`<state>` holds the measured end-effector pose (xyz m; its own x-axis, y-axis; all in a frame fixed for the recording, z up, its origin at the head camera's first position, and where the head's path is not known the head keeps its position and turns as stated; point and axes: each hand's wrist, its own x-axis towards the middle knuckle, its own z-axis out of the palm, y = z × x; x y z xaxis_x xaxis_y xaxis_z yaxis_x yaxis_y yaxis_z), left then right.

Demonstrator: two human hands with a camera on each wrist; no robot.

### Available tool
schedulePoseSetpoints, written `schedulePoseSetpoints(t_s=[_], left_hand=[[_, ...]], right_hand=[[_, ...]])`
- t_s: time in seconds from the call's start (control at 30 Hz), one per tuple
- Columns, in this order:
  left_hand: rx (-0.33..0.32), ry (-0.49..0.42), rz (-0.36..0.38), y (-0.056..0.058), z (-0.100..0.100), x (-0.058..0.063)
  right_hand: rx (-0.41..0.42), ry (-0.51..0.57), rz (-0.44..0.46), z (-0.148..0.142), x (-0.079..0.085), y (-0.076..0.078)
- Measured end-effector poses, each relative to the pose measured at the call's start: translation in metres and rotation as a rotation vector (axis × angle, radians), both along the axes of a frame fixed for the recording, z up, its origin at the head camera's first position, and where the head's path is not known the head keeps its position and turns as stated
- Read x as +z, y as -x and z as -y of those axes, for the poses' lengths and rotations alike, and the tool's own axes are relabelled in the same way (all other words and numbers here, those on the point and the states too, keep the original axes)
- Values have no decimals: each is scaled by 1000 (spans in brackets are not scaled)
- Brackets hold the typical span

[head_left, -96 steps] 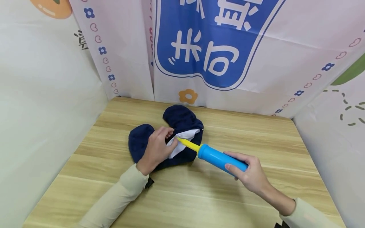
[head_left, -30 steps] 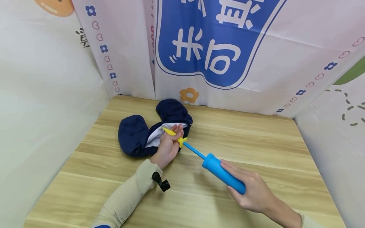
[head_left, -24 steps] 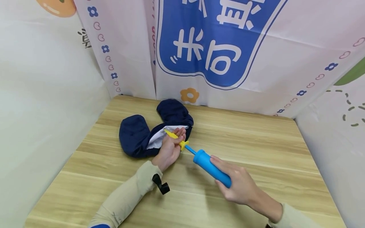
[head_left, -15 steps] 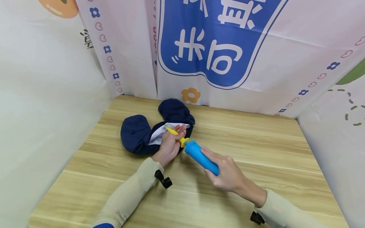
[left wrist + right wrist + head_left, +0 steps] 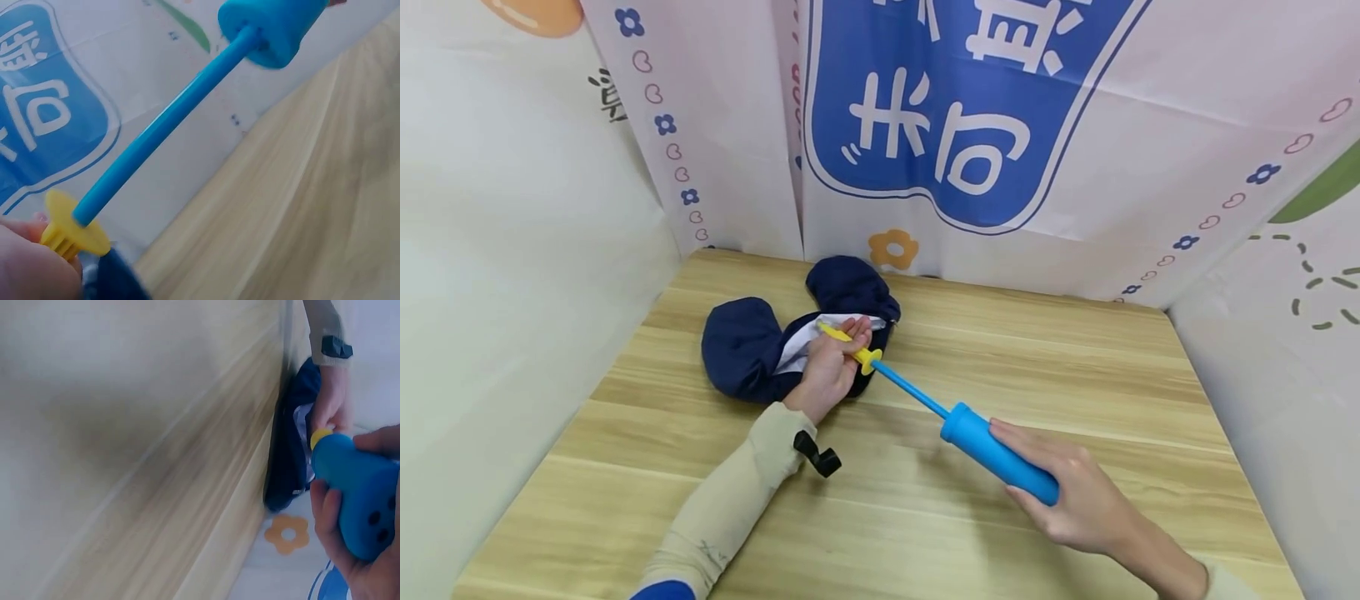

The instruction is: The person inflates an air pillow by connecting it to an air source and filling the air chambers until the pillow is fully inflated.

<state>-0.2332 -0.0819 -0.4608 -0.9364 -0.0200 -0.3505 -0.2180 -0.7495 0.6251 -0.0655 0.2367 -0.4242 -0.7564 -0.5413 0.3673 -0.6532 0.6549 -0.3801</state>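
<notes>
A navy U-shaped neck pillow (image 5: pixel 741 350) lies at the back left of the table, its opening showing a white inner layer (image 5: pixel 793 350). My left hand (image 5: pixel 826 375) grips the yellow nozzle (image 5: pixel 868 360) of a blue hand pump, palm turned up, over that opening; the nozzle's tip points into the white layer. My right hand (image 5: pixel 1082 500) is wrapped round the pump's blue barrel (image 5: pixel 988 446), off to the right. Between barrel and nozzle a thin blue rod (image 5: pixel 165 125) is drawn well out, as the left wrist view shows closely.
The wood-grain table (image 5: pixel 1075 375) ends at a printed cloth backdrop (image 5: pixel 737 167) behind the pillow. Pale cloth walls (image 5: pixel 527 208) stand at the left and right sides. A black strap (image 5: pixel 817 454) juts from the left wrist.
My left hand went from the pillow's opening to the pump's nozzle. My right hand pushed the barrel up close to the nozzle, then drew it back right, exposing the rod again.
</notes>
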Motion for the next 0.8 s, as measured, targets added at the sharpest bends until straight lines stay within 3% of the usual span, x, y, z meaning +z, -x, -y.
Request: schedulePoseSetpoints(t_s=[0.23,0.5,0.67,0.8], left_hand=[[43,32,-23,-18,-15,-3],[-5,55,-40,-30,-21,-8],[-34,82,-52,-25,-20,-10],[-45,89,-45,-17,-12,-8]], right_hand=[[-2,14,-70,34,-11,14],[31,53,-4,78,-17,42],[50,53,28,69,-15,43],[50,34,56,47,-12,28]])
